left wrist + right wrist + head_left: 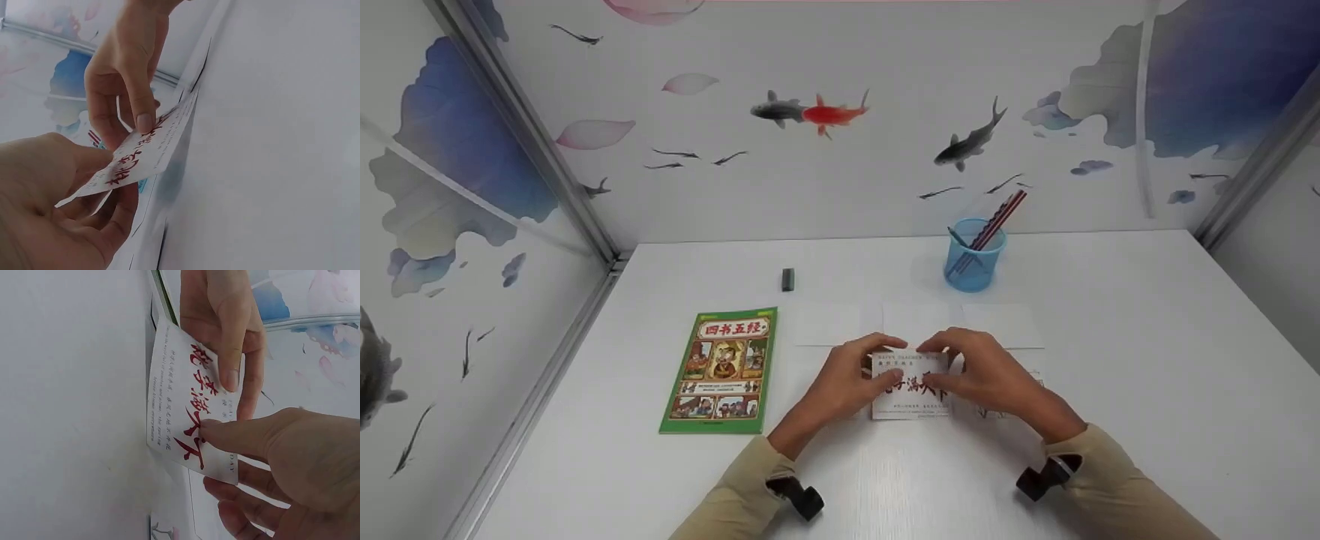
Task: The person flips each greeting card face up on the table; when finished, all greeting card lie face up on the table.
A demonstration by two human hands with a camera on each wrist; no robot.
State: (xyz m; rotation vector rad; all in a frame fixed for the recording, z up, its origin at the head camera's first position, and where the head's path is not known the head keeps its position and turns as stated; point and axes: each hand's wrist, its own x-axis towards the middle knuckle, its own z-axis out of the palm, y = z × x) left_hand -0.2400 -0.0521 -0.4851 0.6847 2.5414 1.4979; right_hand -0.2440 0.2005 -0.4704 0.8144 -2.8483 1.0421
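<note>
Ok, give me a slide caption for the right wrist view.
Left hand and right hand together hold a white card with red characters over a white tabletop.

One left hand (847, 379) and one right hand (990, 375) hold one printed card (911, 409). Toward the table's (585, 487) left edge: one book (724, 375). Toward its far edge: one dark block (788, 280), one blue cup (971, 281), at least two sticks (1001, 217) inside. Elsewhere: at least four pale sheets (829, 326), two black wrist devices (808, 502).
</note>
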